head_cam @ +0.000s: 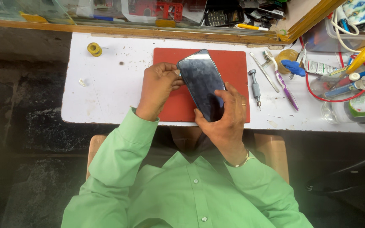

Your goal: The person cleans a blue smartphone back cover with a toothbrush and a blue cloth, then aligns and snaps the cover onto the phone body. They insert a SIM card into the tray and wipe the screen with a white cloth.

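I see the dark smartphone (202, 83) clamped between both hands above the red mat (233, 67). Left hand (157, 86) pinches its 9 o'clock edge; right hand (227, 118) grips its 5 o'clock corner.

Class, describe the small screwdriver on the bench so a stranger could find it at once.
Start at the red mat on the white table. Just off its right edge lies the screwdriver, short, grey and metal, tip toward the person. The toothbrush beside it is longer, thin and purple.
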Demonstrator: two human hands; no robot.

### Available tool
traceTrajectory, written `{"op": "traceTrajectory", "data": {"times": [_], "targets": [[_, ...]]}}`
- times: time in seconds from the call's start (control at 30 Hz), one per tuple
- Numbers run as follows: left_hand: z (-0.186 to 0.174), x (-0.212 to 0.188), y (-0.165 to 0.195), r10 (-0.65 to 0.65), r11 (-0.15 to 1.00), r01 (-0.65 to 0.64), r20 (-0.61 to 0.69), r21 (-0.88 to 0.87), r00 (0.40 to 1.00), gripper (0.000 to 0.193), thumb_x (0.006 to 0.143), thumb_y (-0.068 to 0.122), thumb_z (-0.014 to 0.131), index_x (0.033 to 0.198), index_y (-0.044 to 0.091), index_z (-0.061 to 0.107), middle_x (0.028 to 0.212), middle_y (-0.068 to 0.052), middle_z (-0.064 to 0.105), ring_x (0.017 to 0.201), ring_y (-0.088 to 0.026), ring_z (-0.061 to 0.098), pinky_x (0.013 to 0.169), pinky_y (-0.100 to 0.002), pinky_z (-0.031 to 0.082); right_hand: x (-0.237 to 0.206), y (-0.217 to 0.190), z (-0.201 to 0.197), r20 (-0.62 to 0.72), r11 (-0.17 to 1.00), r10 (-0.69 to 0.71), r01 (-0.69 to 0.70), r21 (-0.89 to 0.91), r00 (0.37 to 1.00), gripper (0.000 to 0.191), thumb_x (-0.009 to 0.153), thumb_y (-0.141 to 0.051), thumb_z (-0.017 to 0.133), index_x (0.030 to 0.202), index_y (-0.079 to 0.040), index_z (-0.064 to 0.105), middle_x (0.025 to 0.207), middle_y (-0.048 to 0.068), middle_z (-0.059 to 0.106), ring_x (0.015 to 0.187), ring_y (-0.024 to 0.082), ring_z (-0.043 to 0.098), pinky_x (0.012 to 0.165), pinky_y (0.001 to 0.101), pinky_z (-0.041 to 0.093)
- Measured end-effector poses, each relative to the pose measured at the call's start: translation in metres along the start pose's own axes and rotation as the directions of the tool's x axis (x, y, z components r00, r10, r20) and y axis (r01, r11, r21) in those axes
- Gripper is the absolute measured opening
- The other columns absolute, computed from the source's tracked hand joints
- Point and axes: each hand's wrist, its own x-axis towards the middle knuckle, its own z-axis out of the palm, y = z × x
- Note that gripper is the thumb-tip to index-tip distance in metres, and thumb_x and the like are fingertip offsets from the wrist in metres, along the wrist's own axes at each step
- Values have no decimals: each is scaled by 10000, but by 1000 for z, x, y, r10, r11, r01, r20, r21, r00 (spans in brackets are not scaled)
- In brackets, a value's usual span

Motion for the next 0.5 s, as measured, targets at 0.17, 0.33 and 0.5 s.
{"op": "traceTrajectory", "data": {"times": [0.17,0.33,0.5], "targets": [[-6,-2,7,-14,1000,13,57,18,998,273,965,101,608,1185,-61,612,924,-120,770,814,-154,769,732,-242,597,5,-1,-3,8,999,13,-14,38,1000,725,669,-166,941,1256,-44,534,1391,230,564,1230,403,572,1018,479,513],[-16,1,10,22,989,12,230,-148,973,500,936,160,690,1381,39,496,1227,-155,669,1120,-200,662,986,-345,540,14,1,-17,110,931,165,-191,310,980,702,729,-105,929,1284,-31,504,1300,185,640,1202,278,648,1061,391,531],[-13,0,2,230,924,-59,425,-378,876,728,885,341,747,1506,149,417,1470,-141,574,1351,-237,554,1169,-409,435,18,3,-28,328,702,215,-379,603,920,709,773,-4,873,1337,-33,444,1273,150,664,1208,202,650,1084,348,529]]}}
